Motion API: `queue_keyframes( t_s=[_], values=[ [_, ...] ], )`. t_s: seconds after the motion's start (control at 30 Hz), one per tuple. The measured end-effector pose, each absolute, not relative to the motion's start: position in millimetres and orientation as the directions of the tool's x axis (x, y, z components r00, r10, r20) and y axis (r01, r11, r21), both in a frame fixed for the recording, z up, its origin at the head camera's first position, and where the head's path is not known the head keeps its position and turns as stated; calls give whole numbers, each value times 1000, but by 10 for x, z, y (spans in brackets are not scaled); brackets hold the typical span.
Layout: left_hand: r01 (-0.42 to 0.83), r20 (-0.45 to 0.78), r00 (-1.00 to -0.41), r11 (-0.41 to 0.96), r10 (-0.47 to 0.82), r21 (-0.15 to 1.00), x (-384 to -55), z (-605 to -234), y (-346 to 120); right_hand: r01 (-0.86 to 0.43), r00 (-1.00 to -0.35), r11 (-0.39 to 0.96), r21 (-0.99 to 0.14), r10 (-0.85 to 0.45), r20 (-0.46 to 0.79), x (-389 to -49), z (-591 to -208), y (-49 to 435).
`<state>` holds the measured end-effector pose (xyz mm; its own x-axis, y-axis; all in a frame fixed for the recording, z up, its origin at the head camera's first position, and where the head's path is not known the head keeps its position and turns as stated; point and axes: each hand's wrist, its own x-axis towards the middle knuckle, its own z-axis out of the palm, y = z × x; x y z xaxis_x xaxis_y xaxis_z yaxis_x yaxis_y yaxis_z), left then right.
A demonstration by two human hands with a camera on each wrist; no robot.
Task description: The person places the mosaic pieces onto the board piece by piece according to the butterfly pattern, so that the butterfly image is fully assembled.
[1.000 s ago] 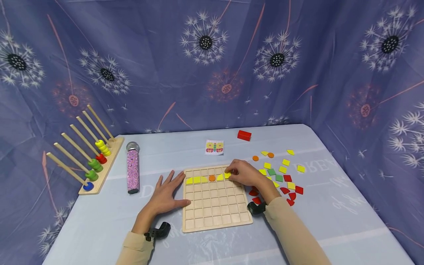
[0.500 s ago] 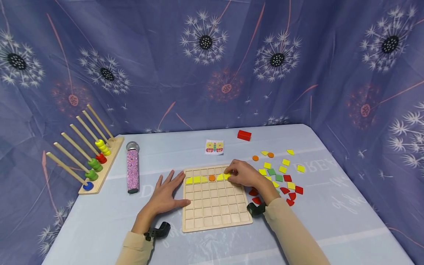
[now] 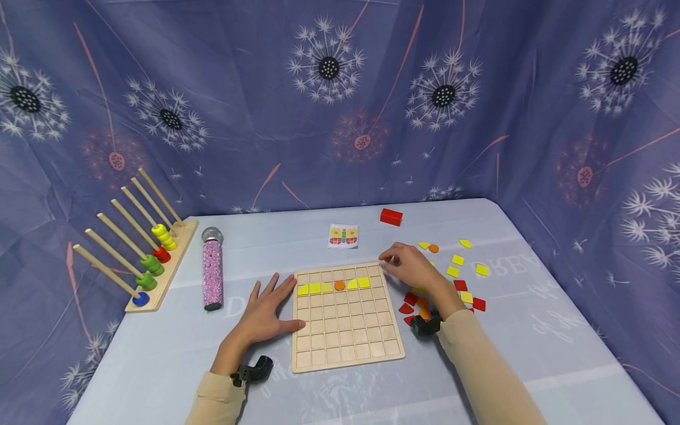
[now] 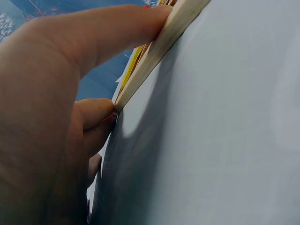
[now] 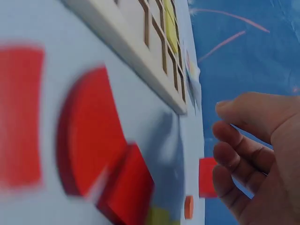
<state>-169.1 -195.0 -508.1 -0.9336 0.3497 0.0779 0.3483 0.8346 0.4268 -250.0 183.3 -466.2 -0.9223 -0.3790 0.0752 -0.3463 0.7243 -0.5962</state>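
Note:
A wooden grid board (image 3: 345, 329) lies flat on the table. Its second row from the back holds yellow tiles (image 3: 316, 288) and an orange disc (image 3: 340, 285). My left hand (image 3: 261, 316) is spread at the board's left side, thumb and fingertips touching its edge, as the board's side (image 4: 164, 43) shows in the left wrist view. My right hand (image 3: 411, 268) hovers past the board's back right corner, loosely bent fingers holding nothing. Under and beside it lie loose tiles, among them a red quarter-round tile (image 5: 91, 136) in the right wrist view.
More yellow, green, red and orange tiles (image 3: 458, 260) are scattered on the right. A butterfly pattern card (image 3: 343, 236) and a red block (image 3: 391, 216) lie behind the board. On the left are a glittery pink microphone (image 3: 213, 274) and a wooden bead-and-peg stand (image 3: 183, 236).
The right hand has let go of the yellow square tile, now lying in the row, and moved right off the board. The left hand stays at the board's edge.

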Motion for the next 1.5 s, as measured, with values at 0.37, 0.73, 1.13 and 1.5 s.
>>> queue_keyframes(
  t_s=[0.37,0.73,1.13,1.5],
  values=[
    [365,102,-929,829,356,423,-1690,-5083,-1949,-305,-951,731,-610,-267,155,-2759,-4654,2247],
    [331,66,-940,848,335,414,-1680,-5086,-1945,-120,-993,807,-578,-96,73,-2921,-4833,2516],
    [328,73,-942,848,328,415,-1701,-5105,-1947,-74,-996,865,-496,-85,1,-2949,-4929,2602],
    [323,61,-942,849,329,418,-1698,-5081,-1936,-157,-984,834,-528,-178,12,-2876,-4871,2691]
  ],
)
